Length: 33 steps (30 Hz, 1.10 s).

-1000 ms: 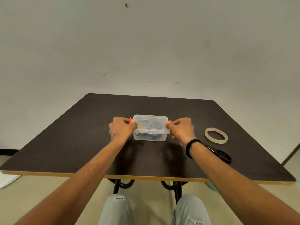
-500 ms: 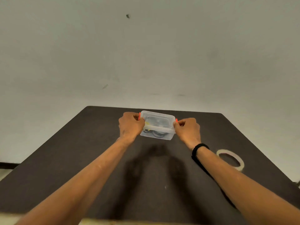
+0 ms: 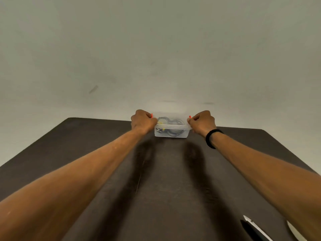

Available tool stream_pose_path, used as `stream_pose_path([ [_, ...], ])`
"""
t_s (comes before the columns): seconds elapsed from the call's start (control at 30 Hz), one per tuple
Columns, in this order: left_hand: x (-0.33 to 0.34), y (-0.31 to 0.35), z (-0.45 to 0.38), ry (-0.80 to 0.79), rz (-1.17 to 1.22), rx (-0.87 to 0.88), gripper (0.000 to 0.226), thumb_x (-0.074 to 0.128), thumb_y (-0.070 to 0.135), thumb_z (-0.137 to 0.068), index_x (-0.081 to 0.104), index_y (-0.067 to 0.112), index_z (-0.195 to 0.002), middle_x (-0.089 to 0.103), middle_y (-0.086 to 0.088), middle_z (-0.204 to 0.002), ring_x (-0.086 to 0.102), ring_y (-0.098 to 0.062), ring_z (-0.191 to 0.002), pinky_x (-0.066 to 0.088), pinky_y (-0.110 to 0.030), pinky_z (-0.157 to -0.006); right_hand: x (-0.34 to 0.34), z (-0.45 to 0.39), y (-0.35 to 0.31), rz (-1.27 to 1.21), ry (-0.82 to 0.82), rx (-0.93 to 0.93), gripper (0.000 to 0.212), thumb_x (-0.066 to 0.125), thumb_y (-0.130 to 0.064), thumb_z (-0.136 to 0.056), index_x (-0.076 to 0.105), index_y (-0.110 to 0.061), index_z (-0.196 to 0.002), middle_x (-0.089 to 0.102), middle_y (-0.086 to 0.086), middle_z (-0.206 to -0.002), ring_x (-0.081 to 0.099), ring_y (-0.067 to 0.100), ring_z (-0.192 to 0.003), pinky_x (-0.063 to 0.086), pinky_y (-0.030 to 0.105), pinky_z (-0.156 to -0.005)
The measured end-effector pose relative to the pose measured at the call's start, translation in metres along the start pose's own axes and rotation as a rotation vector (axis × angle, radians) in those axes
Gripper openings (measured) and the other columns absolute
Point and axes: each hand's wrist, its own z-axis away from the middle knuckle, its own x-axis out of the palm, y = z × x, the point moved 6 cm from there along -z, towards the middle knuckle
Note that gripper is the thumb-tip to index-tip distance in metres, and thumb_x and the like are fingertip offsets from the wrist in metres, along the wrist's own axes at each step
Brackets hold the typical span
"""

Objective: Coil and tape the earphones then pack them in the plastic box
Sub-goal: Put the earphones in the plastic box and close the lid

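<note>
A small clear plastic box (image 3: pixel 171 132) with its lid on sits near the far edge of the dark table (image 3: pixel 86 145). Black coiled earphones (image 3: pixel 172 122) with a bit of yellow show through its walls. My left hand (image 3: pixel 143 121) grips the box's left end and my right hand (image 3: pixel 202 123) grips its right end, fingers curled at the small red clips on each side. Both arms are stretched far out.
Scissors (image 3: pixel 255 229) lie at the bottom right near my right forearm, blade tip pointing away. A sliver of the tape roll (image 3: pixel 293 230) shows beside them. A plain wall stands behind the table.
Both hands have carried or slid the closed box away from me toward the far edge. The view has shifted forward, so the tape roll has dropped to the bottom right corner.
</note>
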Motion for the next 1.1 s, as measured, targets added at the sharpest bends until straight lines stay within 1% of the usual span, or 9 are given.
stream_pose_path([
  [0.2,0.003,-0.007,-0.008,-0.017,-0.033,0.002,0.025,0.072,0.032,-0.094,0.077,0.011,-0.108,0.073,-0.013,-0.126,0.067,-0.036,-0.118,0.054,-0.044,-0.105,0.005,0.004,0.006,-0.052,-0.022,0.023,0.037,0.069,-0.028,-0.101,0.076,0.007,-0.095,0.078,0.02,-0.094,0.076,0.036,-0.082,0.064,0.044,-0.088],
  [0.3,-0.005,0.012,0.018,0.066,-0.265,0.252,0.045,0.067,0.036,-0.097,0.066,0.011,-0.134,0.069,-0.014,-0.132,0.062,-0.032,-0.125,0.046,-0.043,-0.112,-0.015,0.025,0.002,0.023,-0.028,-0.02,0.044,0.068,-0.039,-0.101,0.076,0.003,-0.102,0.076,0.019,-0.101,0.074,0.036,-0.087,0.063,0.047,-0.089],
  [0.37,-0.007,0.03,0.05,0.048,-0.27,0.463,0.033,0.066,0.032,-0.096,0.072,0.015,-0.124,0.076,-0.009,-0.112,0.069,-0.024,-0.105,0.052,-0.037,-0.101,-0.033,0.046,-0.001,0.099,-0.081,-0.076,0.037,0.07,-0.042,-0.099,0.077,-0.005,-0.102,0.076,0.011,-0.103,0.073,0.028,-0.092,0.063,0.043,-0.088],
  [0.47,0.002,0.052,0.114,-0.248,-0.245,0.6,0.023,0.067,0.024,-0.095,0.079,0.016,-0.113,0.078,-0.001,-0.101,0.068,-0.01,-0.086,0.056,-0.028,-0.09,-0.073,0.098,-0.01,0.205,-0.155,-0.18,0.026,0.073,-0.038,-0.097,0.08,-0.013,-0.102,0.078,0.003,-0.099,0.074,0.018,-0.092,0.063,0.039,-0.087],
  [0.6,0.024,0.064,0.209,-0.694,-0.36,0.76,0.037,0.065,0.025,-0.099,0.068,0.024,-0.135,0.072,0.0,-0.123,0.069,-0.013,-0.105,0.05,-0.014,-0.09,-0.136,0.193,-0.016,0.352,-0.26,-0.255,0.023,0.075,-0.044,-0.095,0.082,-0.022,-0.099,0.077,-0.01,-0.086,0.072,0.004,-0.079,0.062,0.034,-0.081],
  [0.67,0.036,0.065,0.242,-0.779,-0.41,0.838,0.044,0.063,0.02,-0.1,0.061,0.026,-0.144,0.065,-0.005,-0.134,0.063,-0.019,-0.118,0.046,-0.022,-0.101,-0.165,0.236,-0.003,0.399,-0.326,-0.164,0.024,0.079,-0.048,-0.089,0.083,-0.024,-0.089,0.078,-0.008,-0.075,0.073,0.005,-0.073,0.063,0.037,-0.079],
  [0.77,0.053,0.066,0.271,-0.81,-0.465,0.883,0.048,0.06,0.012,-0.1,0.058,0.02,-0.147,0.062,-0.013,-0.135,0.058,-0.027,-0.126,0.036,-0.028,-0.109,-0.199,0.295,0.028,0.509,-0.35,-0.03,0.033,0.083,-0.059,-0.078,0.082,-0.027,-0.079,0.075,-0.012,-0.068,0.069,0.0,-0.065,0.062,0.035,-0.076],
  [0.93,0.071,0.074,0.29,-0.793,-0.501,0.91,0.04,0.063,0.015,-0.1,0.065,0.019,-0.14,0.065,-0.016,-0.126,0.06,-0.03,-0.12,0.042,-0.035,-0.107,-0.209,0.344,0.067,0.746,-0.334,0.055,0.056,0.085,-0.067,-0.073,0.07,-0.029,-0.112,0.07,-0.004,-0.108,0.069,0.024,-0.103,0.059,0.044,-0.089],
  [1.1,0.081,0.073,0.301,-0.748,-0.488,0.888,0.032,0.072,0.023,-0.096,0.071,0.021,-0.128,0.066,-0.004,-0.106,0.063,-0.02,-0.097,0.05,-0.037,-0.097,-0.205,0.348,0.08,0.636,-0.257,-0.025,0.036,0.081,-0.043,-0.083,0.075,-0.027,-0.114,0.074,-0.004,-0.104,0.071,0.024,-0.101,0.061,0.042,-0.087],
])
